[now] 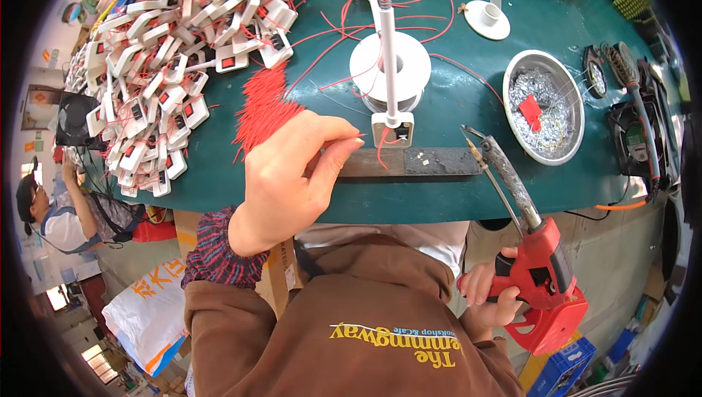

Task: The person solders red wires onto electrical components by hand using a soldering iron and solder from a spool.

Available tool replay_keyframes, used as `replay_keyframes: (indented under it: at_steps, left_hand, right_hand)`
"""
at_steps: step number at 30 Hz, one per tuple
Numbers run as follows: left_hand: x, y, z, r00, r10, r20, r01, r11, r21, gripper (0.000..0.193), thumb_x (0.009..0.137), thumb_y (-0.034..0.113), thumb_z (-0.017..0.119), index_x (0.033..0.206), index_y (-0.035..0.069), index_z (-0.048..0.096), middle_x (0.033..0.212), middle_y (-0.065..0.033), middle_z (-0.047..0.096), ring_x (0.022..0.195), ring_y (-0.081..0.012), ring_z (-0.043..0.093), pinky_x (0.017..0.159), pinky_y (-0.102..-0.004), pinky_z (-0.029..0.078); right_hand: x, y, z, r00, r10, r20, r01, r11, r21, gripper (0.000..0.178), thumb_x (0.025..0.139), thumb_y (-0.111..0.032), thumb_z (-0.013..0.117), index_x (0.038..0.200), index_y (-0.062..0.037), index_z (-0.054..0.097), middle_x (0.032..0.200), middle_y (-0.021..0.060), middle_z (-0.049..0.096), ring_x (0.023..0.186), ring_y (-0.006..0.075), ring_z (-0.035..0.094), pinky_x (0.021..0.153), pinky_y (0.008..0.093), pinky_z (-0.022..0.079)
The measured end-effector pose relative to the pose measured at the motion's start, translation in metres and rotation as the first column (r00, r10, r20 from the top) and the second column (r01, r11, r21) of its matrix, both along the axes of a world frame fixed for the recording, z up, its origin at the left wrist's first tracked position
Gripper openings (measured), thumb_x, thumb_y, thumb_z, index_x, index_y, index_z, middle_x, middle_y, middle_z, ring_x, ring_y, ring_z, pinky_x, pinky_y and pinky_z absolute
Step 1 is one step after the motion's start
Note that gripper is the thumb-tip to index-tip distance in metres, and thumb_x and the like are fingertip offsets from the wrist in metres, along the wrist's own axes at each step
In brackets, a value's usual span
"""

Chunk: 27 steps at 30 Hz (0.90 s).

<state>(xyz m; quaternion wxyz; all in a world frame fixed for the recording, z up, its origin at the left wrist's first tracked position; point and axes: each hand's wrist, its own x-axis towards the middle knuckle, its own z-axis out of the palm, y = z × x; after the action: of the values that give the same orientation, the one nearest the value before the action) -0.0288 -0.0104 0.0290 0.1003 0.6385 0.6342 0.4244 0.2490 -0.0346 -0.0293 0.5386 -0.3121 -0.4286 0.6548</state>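
My left hand [289, 181] has thumb and forefinger pinched on a short red wire [361, 134], only its tip showing. Just right of the fingertips is a white part with a long stem [390, 68], its small square end [401, 132] resting by a flat bar [373, 163]; red wire shows on that end. My right hand [488, 291] is wrapped round the handle of a red soldering gun [553, 262]. The gun's long barrel and thin feed tube point up and left, their tips apart from the part. Beside my left hand lies a heap of cut red wires [257, 108].
A large pile of white wired parts [157, 82] covers the table's left. Behind the stem stands a white spool [417, 57]. To the right are a metal bowl [507, 104] of solder scraps, a white disc [475, 20] and a fan [635, 141]. Another person [62, 210] sits far left.
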Motion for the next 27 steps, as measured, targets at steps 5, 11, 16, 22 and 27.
replay_keyframes:
  at_steps: [5,11,16,22,27]
  left_hand:
    - [0.01,0.003,0.001,1.0,0.005,-0.027,-0.005,0.999,-0.034,0.014,0.076,-0.008,0.064,0.088,0.0,0.062,0.076,-0.0093,0.062,0.058,-0.0215,0.057,0.055,-0.028,0.045]
    - [0.01,0.0,0.004,0.952,-0.037,-0.305,0.023,0.999,-0.05,0.016,0.071,-0.006,0.067,0.084,0.002,0.063,0.085,-0.0102,0.062,0.07,-0.0242,0.06,0.064,-0.0346,0.045]
    - [0.029,0.007,-0.013,0.988,-0.006,-0.155,0.005,1.0,-0.009,0.018,0.063,-0.004,0.07,0.077,0.001,0.058,0.099,-0.0139,0.057,0.089,-0.0318,0.057,0.068,-0.0377,0.047]
    - [0.032,0.012,-0.022,0.963,0.017,-0.267,-0.007,0.999,0.04,0.017,0.063,-0.009,0.068,0.077,-0.001,0.061,0.097,-0.015,0.055,0.085,-0.0273,0.061,0.058,-0.0313,0.052]
    - [0.034,0.016,-0.029,0.95,0.051,-0.309,-0.016,0.993,0.118,0.018,0.06,-0.006,0.067,0.074,-0.002,0.056,0.089,-0.0136,0.054,0.08,-0.0292,0.058,0.063,-0.0358,0.048]
  right_hand:
    - [0.002,0.0,-0.001,1.0,0.025,-0.006,-0.025,0.998,-0.059,0.062,0.089,-0.045,0.056,0.119,0.0048,0.035,0.048,0.001,0.041,0.035,0.0126,0.039,0.037,0.0261,0.035]
    - [0.005,-0.003,0.0,0.994,0.066,0.091,-0.055,0.991,-0.122,0.067,0.085,-0.049,0.059,0.119,0.0034,0.035,0.049,0.0009,0.042,0.039,0.0133,0.043,0.041,0.0275,0.037]
    - [0.009,-0.008,-0.008,0.993,0.06,0.103,-0.049,0.993,-0.11,0.073,0.083,-0.056,0.058,0.12,0.0027,0.035,0.049,0.0003,0.042,0.04,0.0133,0.043,0.042,0.027,0.038]
    - [0.035,-0.019,-0.021,0.946,0.136,0.293,-0.104,0.987,-0.121,0.086,0.075,-0.068,0.057,0.123,0.0011,0.038,0.05,-0.0019,0.043,0.041,0.0122,0.044,0.044,0.0263,0.039]
    - [0.032,-0.019,-0.026,0.974,0.185,0.128,-0.162,0.972,-0.169,0.087,0.073,-0.07,0.058,0.122,-0.0003,0.04,0.05,-0.0026,0.043,0.042,0.0122,0.044,0.044,0.0266,0.039]
